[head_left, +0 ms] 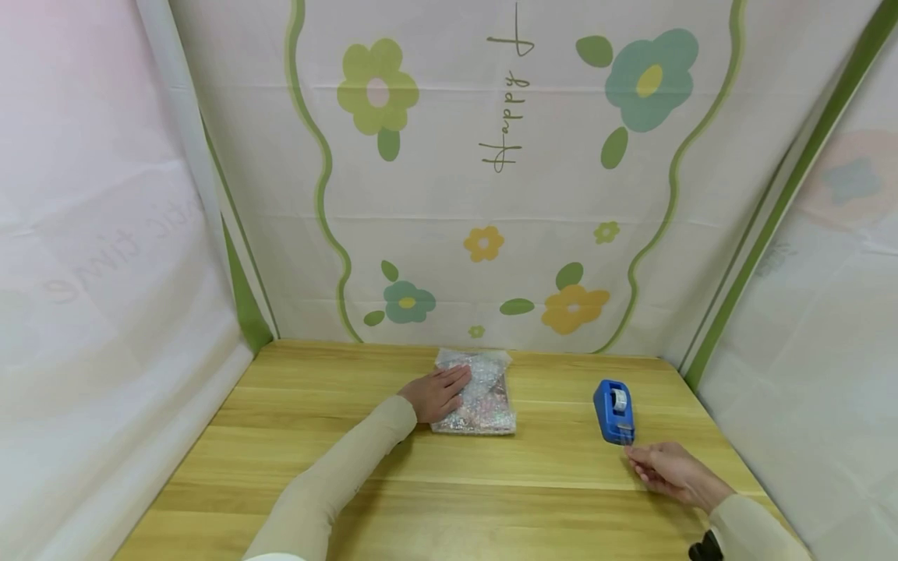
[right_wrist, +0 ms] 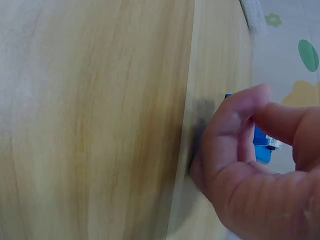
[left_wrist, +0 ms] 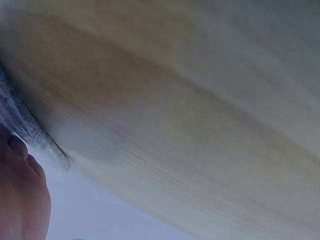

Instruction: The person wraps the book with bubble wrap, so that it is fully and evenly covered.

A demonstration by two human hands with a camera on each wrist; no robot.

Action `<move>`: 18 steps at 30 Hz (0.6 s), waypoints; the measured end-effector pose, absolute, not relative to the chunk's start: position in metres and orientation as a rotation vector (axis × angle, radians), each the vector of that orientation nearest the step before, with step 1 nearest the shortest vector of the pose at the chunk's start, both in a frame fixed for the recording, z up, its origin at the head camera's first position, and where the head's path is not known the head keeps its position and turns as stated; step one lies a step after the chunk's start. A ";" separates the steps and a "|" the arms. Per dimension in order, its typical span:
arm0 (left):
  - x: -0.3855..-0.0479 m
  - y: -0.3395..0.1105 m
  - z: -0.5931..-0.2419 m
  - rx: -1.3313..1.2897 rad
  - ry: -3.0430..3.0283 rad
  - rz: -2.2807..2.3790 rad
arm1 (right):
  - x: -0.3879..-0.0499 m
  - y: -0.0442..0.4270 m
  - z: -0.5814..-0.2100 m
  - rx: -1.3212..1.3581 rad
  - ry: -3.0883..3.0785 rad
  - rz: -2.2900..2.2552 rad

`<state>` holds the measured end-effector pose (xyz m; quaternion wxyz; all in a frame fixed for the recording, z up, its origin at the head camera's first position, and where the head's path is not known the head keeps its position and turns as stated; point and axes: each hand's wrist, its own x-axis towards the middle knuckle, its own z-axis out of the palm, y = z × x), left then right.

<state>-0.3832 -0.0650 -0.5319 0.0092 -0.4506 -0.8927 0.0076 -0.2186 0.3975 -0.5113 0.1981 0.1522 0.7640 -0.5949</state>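
Observation:
A flat bubble-wrapped package (head_left: 489, 401) lies near the back edge of the wooden table. My left hand (head_left: 436, 395) rests on its left part with the fingers extended. What is inside the wrap cannot be made out clearly. To the right stands a blue tape dispenser (head_left: 607, 413) holding a roll of clear tape (head_left: 619, 400). Just in front of its cutting end, my right hand (head_left: 673, 472) pinches the end of the tape between thumb and forefinger. In the right wrist view, that hand (right_wrist: 240, 170) partly hides the dispenser (right_wrist: 262, 153), and the tape itself is hard to see.
The wooden table (head_left: 491, 506) reaches back to a white cloth (head_left: 421, 195) printed with flowers. More cloth hangs at the left (head_left: 105, 312) and right (head_left: 807, 351) sides.

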 end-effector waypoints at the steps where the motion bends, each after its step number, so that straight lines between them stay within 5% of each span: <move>1: -0.383 -0.065 -0.532 -1.407 -2.787 0.020 | -0.218 0.398 -0.511 0.420 2.153 -1.650; 18: -0.384 -0.065 -0.535 -1.389 -2.776 0.052 | -0.223 0.398 -0.512 0.565 2.230 -1.649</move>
